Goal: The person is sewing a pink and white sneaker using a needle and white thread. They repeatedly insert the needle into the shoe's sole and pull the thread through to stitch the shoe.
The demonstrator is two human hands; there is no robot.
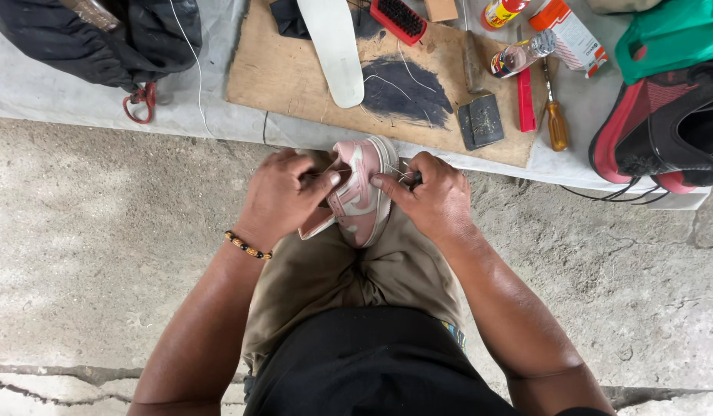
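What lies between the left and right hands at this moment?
In the head view, a small pink-and-white shoe sits between the left hand and the right hand, both touching it, resting on the person's knees.

A small pink and white shoe (360, 192) stands on its side over the knees, sole edge turned up and toe pointing away, with thin pale thread (403, 174) running from its right side.

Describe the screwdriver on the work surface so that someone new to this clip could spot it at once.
Start at the bare wooden board on the grey sheet above the person's hands. Just off its right edge, beside a flat red tool, lies the screwdriver, pointing away from the person. Its translucent amber handle sets it apart from its red neighbours.
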